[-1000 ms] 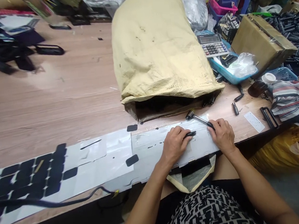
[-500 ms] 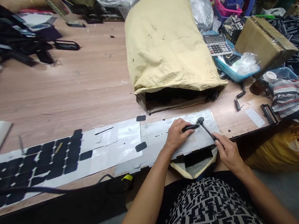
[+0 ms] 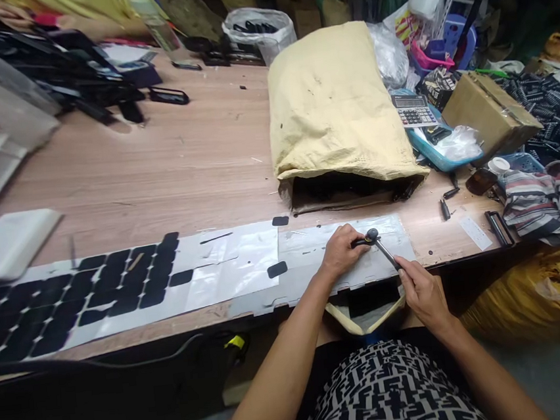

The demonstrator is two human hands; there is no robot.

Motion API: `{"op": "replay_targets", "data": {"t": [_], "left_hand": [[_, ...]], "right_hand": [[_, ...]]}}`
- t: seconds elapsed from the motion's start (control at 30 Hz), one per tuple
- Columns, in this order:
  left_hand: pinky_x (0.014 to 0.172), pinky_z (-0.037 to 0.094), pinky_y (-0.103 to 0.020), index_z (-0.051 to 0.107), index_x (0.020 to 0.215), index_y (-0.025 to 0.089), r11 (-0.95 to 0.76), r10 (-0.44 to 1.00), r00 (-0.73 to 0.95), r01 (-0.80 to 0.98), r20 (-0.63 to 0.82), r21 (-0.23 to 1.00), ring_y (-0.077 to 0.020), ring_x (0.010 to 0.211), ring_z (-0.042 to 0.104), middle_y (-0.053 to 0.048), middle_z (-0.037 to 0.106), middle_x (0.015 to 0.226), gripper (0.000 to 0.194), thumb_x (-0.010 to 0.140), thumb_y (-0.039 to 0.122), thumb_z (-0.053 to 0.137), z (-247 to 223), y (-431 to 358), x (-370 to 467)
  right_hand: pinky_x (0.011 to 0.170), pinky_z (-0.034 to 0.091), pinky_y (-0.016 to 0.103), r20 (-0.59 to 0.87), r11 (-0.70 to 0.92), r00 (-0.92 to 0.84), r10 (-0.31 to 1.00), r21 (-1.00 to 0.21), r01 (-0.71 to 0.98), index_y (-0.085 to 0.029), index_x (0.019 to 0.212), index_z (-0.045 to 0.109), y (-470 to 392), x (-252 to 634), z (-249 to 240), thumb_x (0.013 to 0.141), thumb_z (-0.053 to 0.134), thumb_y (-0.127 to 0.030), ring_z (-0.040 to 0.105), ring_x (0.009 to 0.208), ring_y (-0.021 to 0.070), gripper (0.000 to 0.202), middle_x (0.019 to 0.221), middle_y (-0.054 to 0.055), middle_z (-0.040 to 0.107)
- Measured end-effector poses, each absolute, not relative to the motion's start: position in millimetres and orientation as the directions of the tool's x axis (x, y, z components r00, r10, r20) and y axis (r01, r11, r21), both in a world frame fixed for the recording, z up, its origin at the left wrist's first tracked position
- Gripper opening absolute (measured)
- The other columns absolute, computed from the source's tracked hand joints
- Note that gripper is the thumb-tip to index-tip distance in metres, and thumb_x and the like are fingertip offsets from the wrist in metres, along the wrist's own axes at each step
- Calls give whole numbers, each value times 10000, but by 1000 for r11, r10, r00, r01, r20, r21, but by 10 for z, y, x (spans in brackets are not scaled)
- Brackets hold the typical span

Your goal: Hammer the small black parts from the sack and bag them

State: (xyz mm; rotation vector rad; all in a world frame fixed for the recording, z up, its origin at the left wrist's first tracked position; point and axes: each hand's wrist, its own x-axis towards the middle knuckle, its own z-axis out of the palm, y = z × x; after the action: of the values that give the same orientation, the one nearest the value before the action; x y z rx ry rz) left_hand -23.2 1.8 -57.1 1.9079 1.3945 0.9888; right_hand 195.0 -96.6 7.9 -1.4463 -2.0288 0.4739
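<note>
My left hand (image 3: 342,250) is closed around a small dark part (image 3: 361,242) over the grey board (image 3: 310,270) at the table's front edge. I cannot make out the part's exact kind. In my right hand (image 3: 422,289) is a small mallet (image 3: 387,254) with a metal shaft, its fingers wrapped round the handle. The mallet's round black head is up against the dark part, just beyond my left fingertips, with a bit of yellow showing beneath it. Below the board's edge, an open-mouthed bag (image 3: 346,317) sits at my lap.
A large yellow sack (image 3: 334,106) lies behind my hands, its dark mouth facing me. Black pads (image 3: 123,278) cover the white sheet to the left. A calculator (image 3: 414,111), a blue basket (image 3: 446,154) and a cardboard box (image 3: 488,110) stand to the right.
The view has shifted, so the table things appear further right and the back of the room shows more. Both hands keep hold of the part and the mallet, whose head has tilted slightly.
</note>
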Motion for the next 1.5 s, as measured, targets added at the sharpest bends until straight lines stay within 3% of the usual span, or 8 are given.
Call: {"op": "replay_targets", "data": {"t": [0.13,0.37,0.5,0.63,0.87,1.23,1.37,1.5], "left_hand": [[811,455,-330,731,945,242,-285,957,192,521,215,805,-200,906,563,-1,602,847,208,758,195,808,-559,14,-233],[785,445,-303,451,1414,277,-198,980,113,450,165,871,-166,836,562,39,592,888,796,717,162,818,-575,-3,-229],[776,443,-294,485,1361,273,-205,978,122,453,167,867,-167,836,561,39,584,877,722,725,203,819,-584,5,-230],[793,454,-304,547,1305,257,-221,975,131,473,180,853,-184,863,568,21,600,889,623,742,222,811,-587,17,-233],[848,463,-344,734,954,226,-310,949,220,521,226,795,-219,937,573,-26,638,880,157,803,258,766,-614,63,-243],[898,460,-403,727,972,227,-549,836,321,486,445,680,-243,1009,572,-77,663,1078,150,880,339,688,-382,-843,-157],[1009,406,-480,726,953,247,-547,835,359,626,416,556,-312,1202,510,-90,580,1356,120,837,279,734,-515,-1370,-54],[1052,395,-511,712,1072,268,-508,859,347,665,375,548,-345,1263,483,-111,539,1425,311,783,354,789,-529,-1391,-9]], "right_hand": [[921,563,308,270,362,-243,932,-616,700,-232,1364,599,-984,1903,62,1031,422,-245,679,1025,180,377,1108,79,700],[870,559,301,234,342,-250,940,-605,719,-224,1321,625,-953,1923,2,1025,435,-260,680,965,177,353,1060,68,705],[915,523,321,289,315,-182,940,-530,787,-224,1307,636,-779,2074,-21,1020,445,-283,658,1040,197,350,1127,74,696],[813,486,311,349,225,-106,931,-321,920,-219,1271,665,-511,2245,-121,999,473,-283,627,936,207,338,1015,67,677],[765,375,321,471,189,-163,867,-8,982,-201,1230,680,-308,2267,-291,988,476,-265,495,852,223,323,908,77,616],[756,332,329,446,169,-173,878,49,984,-206,1238,657,-297,2237,-316,981,479,-259,459,866,225,317,922,69,590],[750,328,332,443,169,-171,880,45,985,-207,1240,653,-300,2236,-327,979,479,-261,456,869,225,318,928,69,589],[754,330,336,425,164,-158,891,23,986,-201,1246,647,-301,2233,-328,977,458,-246,456,878,229,331,929,79,584]]}}
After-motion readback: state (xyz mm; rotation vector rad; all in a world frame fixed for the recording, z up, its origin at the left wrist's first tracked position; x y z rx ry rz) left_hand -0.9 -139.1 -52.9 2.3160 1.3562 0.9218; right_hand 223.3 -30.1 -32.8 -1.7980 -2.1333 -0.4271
